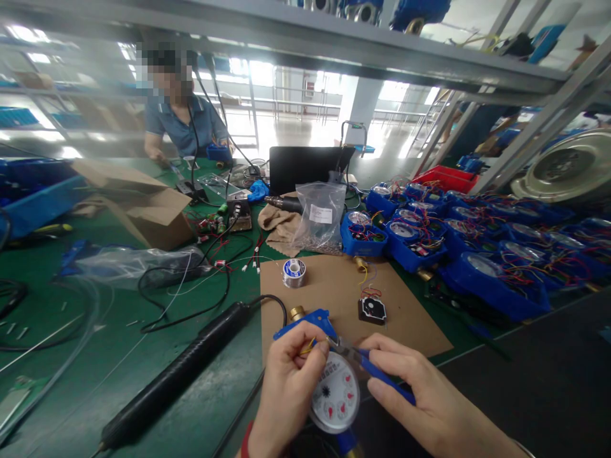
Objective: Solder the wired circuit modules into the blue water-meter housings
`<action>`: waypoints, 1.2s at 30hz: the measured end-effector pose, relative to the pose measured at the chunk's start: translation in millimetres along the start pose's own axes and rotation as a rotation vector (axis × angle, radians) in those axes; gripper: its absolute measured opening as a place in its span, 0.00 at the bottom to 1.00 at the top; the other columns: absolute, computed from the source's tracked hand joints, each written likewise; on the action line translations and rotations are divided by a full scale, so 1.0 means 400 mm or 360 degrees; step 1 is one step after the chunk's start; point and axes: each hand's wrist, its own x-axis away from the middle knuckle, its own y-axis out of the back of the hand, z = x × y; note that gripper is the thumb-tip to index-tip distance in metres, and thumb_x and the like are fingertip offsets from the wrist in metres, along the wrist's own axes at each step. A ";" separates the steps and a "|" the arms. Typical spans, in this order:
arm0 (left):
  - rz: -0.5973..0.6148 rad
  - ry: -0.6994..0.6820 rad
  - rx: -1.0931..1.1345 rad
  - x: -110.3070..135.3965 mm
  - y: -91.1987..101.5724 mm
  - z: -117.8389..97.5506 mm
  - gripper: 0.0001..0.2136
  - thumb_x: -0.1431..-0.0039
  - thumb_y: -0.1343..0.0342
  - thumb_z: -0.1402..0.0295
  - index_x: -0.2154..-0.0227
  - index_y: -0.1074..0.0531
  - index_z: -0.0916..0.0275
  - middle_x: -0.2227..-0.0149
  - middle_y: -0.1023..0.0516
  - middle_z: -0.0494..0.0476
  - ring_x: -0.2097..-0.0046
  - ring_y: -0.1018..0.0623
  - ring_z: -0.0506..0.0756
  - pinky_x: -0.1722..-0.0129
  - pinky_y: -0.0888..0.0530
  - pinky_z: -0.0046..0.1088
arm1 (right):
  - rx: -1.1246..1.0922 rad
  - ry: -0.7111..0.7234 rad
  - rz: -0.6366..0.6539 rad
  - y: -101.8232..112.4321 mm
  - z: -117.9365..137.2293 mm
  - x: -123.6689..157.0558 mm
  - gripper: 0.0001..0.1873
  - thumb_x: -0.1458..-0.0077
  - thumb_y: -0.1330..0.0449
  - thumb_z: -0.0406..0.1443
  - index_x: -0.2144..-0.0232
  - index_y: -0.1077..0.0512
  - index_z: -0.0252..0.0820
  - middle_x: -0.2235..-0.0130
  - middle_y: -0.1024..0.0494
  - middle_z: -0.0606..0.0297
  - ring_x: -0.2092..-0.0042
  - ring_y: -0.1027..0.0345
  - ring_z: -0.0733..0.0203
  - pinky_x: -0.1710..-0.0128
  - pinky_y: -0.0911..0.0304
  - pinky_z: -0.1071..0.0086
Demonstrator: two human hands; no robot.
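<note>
Below me a blue water meter [312, 323] with a round white dial [335, 394] lies at the cardboard's front edge, partly covered by my hands. My left hand [293, 375] pinches a thin yellow wire [308, 347] between thumb and fingertips above the meter. In my right hand [415, 388] is a pair of pliers with blue handles [389, 380]. Their metal jaws reach the left fingertips; whether they close on the wire is hidden. Behind the hands, a small black square module [373, 310] with a red wire rests on the cardboard [405, 292].
A solder spool [293, 273] stands on the cardboard. Several blue meters [415, 235] with loose wires crowd the right. A thick black rod-like tool [176, 375] lies left. Behind are a clear bag [319, 219] and an open carton [143, 210]. A co-worker [184, 121] sits opposite; a shelf hangs overhead.
</note>
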 end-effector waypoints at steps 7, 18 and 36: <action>-0.0034 -0.0018 0.0098 0.004 -0.012 0.000 0.16 0.46 0.40 0.54 0.75 0.32 0.64 0.80 0.35 0.48 0.78 0.38 0.46 0.78 0.42 0.20 | -0.0922 -0.0315 0.0045 -0.043 -0.035 -0.001 0.17 0.36 0.46 0.46 0.67 0.26 0.39 0.64 0.28 0.62 0.59 0.34 0.55 0.56 0.38 0.64; -0.0237 0.0087 0.0362 0.027 0.009 0.022 0.18 0.47 0.37 0.53 0.72 0.34 0.64 0.80 0.40 0.44 0.79 0.43 0.43 0.79 0.46 0.17 | -0.1273 0.0054 -0.1121 0.097 -0.068 0.002 0.12 0.39 0.40 0.46 0.69 0.24 0.48 0.62 0.28 0.69 0.56 0.37 0.62 0.54 0.36 0.76; -0.0145 -0.0040 0.0633 0.008 0.015 0.034 0.15 0.45 0.39 0.56 0.67 0.37 0.61 0.78 0.42 0.42 0.79 0.44 0.42 0.80 0.47 0.18 | -0.0716 -0.0207 -0.0214 -0.052 -0.025 0.019 0.17 0.35 0.46 0.47 0.48 0.27 0.53 0.44 0.31 0.63 0.45 0.36 0.54 0.46 0.37 0.66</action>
